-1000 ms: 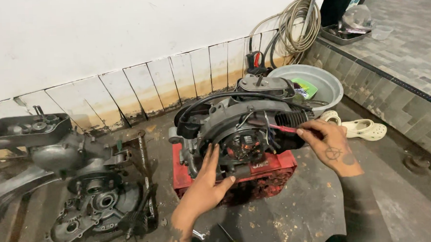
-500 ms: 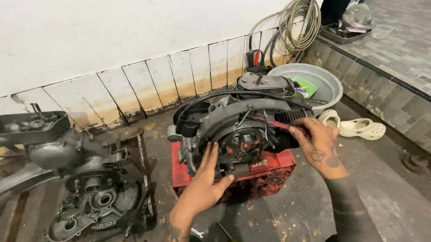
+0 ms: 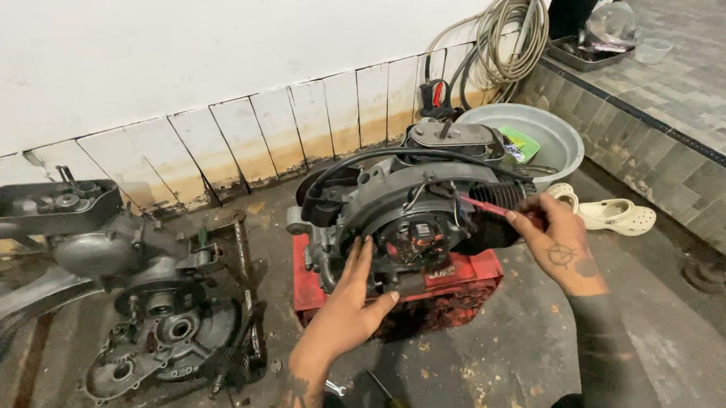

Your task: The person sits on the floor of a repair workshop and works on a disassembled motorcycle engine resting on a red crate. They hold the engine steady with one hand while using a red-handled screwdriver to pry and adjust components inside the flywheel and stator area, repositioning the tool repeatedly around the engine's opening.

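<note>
Two hands work a grimy black engine on a red crate: left hand spread flat against it, right hand pinching a red-handled tool, a grey basin behind.

**Even, soft light; sharp centre, bowed edges**

We see diffuse light with no hard glare. The white wall beyond our hands is brightest; the floor beneath them is dimmer. Soft shadow pools under the engine between our hands. Focus is crisp there; straight lines curve near the frame edges.
</note>
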